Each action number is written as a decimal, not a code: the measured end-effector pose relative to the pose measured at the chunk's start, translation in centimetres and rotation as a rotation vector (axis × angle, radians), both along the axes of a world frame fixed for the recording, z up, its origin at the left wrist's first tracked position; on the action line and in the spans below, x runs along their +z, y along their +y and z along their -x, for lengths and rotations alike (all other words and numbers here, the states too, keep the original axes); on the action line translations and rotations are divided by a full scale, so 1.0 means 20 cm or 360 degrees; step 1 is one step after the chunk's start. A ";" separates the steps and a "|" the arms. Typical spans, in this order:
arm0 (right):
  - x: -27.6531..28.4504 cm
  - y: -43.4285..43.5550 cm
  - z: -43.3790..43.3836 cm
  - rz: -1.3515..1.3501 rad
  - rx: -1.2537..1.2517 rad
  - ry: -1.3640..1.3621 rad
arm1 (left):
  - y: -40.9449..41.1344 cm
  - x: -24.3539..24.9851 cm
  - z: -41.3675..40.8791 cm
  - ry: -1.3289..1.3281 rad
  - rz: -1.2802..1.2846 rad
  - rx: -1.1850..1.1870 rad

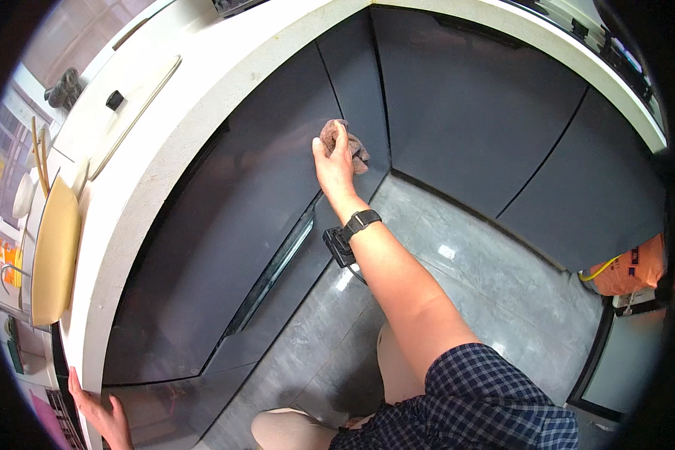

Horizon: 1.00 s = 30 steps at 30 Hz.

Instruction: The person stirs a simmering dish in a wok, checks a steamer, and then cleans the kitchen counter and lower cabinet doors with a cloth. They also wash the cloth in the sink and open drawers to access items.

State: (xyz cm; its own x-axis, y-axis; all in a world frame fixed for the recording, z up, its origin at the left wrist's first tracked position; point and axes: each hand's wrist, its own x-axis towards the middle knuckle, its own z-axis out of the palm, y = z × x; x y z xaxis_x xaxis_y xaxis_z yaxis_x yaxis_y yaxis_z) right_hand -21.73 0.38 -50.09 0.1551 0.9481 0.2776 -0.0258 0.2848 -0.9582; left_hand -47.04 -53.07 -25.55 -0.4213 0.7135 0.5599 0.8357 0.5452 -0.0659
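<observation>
In the head view, my right hand (335,163) presses a crumpled brown cloth (360,152) against the dark grey cabinet front (247,185), close to the inside corner. A black strap with a small black device is on that wrist. My left hand (99,415) rests at the edge of the white countertop (93,315) at the lower left, fingers spread, with no object seen in it. Between the hands, a long recessed handle (275,270) runs along the cabinet front.
A glass lid (132,118) with a black knob and a yellowish basin (56,253) stand on the counter at left. Dark cabinets (484,112) continue to the right. An orange bag (633,267) sits on the grey tiled floor (455,270) at far right. My bent knees are below.
</observation>
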 end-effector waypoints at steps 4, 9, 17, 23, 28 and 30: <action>-0.03 -0.14 0.06 -0.0133 0.0031 0.0103 | -0.02 0.01 0.02 0.0101 0.0057 0.0014; -0.14 -0.52 0.16 -0.0223 0.0234 -0.0002 | -0.04 -0.01 0.05 0.0154 0.0061 -0.0005; 0.08 -0.29 0.09 -0.0219 0.0166 -0.0054 | -0.04 -0.01 0.05 0.0192 0.0076 -0.0007; 0.23 -0.24 0.10 -0.0468 0.0124 0.0081 | -0.03 -0.03 0.04 0.0148 0.0049 0.0037; 0.19 -0.22 0.08 -0.0609 -0.0081 -0.0111 | -0.08 0.00 0.09 0.0229 0.0090 -0.0034; 0.10 -0.22 0.07 -0.0595 -0.0083 -0.0157 | -0.09 -0.03 0.13 0.0116 0.0028 -0.0036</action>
